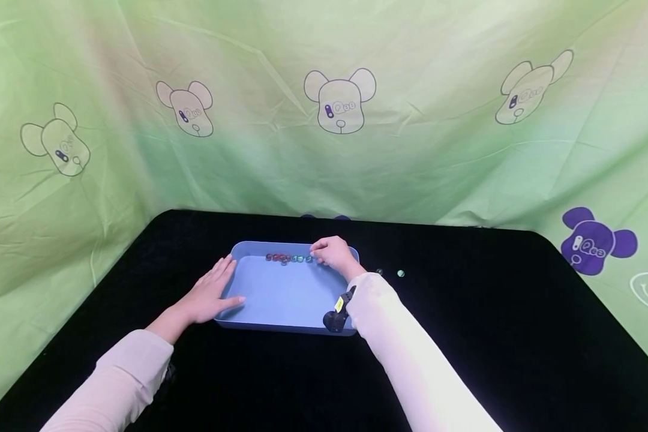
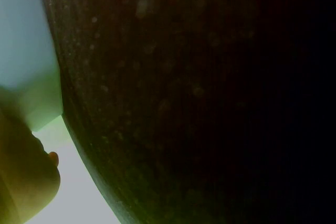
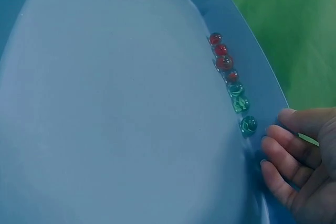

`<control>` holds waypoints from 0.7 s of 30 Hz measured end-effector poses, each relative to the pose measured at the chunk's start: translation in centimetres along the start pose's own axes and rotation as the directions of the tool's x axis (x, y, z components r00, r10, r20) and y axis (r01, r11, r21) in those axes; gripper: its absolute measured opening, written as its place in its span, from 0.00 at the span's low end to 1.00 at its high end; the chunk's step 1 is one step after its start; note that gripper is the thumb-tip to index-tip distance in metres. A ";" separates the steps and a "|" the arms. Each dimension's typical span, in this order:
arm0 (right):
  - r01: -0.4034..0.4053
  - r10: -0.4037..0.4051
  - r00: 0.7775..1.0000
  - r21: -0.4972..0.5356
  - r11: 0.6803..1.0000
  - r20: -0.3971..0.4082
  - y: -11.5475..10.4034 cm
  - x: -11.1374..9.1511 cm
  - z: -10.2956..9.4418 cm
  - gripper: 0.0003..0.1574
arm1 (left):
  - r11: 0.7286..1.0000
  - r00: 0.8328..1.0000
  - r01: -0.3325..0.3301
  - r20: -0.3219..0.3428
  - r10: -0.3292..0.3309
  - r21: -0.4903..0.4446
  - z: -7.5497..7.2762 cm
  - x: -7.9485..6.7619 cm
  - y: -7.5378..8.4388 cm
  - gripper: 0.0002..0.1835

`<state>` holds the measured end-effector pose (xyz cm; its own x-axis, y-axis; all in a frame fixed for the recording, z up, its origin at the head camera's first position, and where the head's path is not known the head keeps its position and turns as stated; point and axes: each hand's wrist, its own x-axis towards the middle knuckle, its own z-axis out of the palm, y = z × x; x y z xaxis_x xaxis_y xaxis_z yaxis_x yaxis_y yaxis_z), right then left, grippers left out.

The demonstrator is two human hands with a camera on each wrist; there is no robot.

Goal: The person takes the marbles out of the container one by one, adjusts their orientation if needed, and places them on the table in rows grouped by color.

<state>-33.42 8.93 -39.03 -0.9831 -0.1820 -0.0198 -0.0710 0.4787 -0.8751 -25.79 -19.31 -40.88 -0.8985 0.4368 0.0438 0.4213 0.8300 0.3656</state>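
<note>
Inside the blue tray (image 1: 281, 294), a row of glass marbles lies along the far wall. Several red marbles (image 3: 221, 50) come first, followed by three green marbles (image 3: 248, 125), the last a small gap apart. Beside that last green one is my right hand (image 1: 335, 253), its fingers loosely bent and no marble visible between them. My left hand (image 1: 209, 294) rests on the tray's left side with fingers stretched out and thumb over the rim. In the left wrist view only part of the left hand (image 2: 26, 177) shows, dark and blurred.
On the black tablecloth (image 1: 464, 312), right of the tray, lie a green marble (image 1: 401, 273) and a darker marble (image 1: 380, 272) close to the right sleeve. A green printed curtain (image 1: 259, 168) hangs behind and around the table.
</note>
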 end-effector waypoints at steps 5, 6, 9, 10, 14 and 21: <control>-0.015 0.015 1.000 -0.007 1.000 0.017 0.2 0.0 0.1 0.09 | 1.000 1.000 -0.001 -0.002 0.001 -0.001 0.0 0.0 0.1 0.45; -0.030 0.030 0.999 -0.012 0.999 0.022 0.4 0.1 0.2 0.09 | 1.000 1.000 -0.001 -0.003 0.001 -0.001 0.0 -0.1 0.1 0.45; 0.028 -0.028 0.998 -0.005 1.000 0.049 2.3 1.5 0.4 0.08 | 1.000 1.000 -0.002 -0.004 0.002 -0.002 -0.1 -0.1 0.1 0.45; 0.028 -0.027 0.998 -0.008 1.000 0.059 2.8 2.0 0.5 0.08 | 1.000 1.000 -0.002 -0.003 0.002 -0.001 -0.1 -0.1 0.1 0.46; 0.053 -0.053 0.995 0.005 0.999 0.081 5.5 4.2 1.0 0.08 | 1.000 1.000 0.002 0.002 -0.002 0.001 -0.1 -0.1 0.2 0.46; 0.011 -0.002 0.998 -0.141 0.990 0.064 1.3 1.2 0.6 0.13 | 1.000 1.000 0.014 0.008 -0.014 -0.011 -0.2 -0.1 0.2 0.46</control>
<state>-34.62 8.81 -40.48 -0.9701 -0.2379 -0.0487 -0.1053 0.5927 -0.7985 -25.63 -19.22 -40.64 -0.9032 0.4281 0.0317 0.4076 0.8322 0.3760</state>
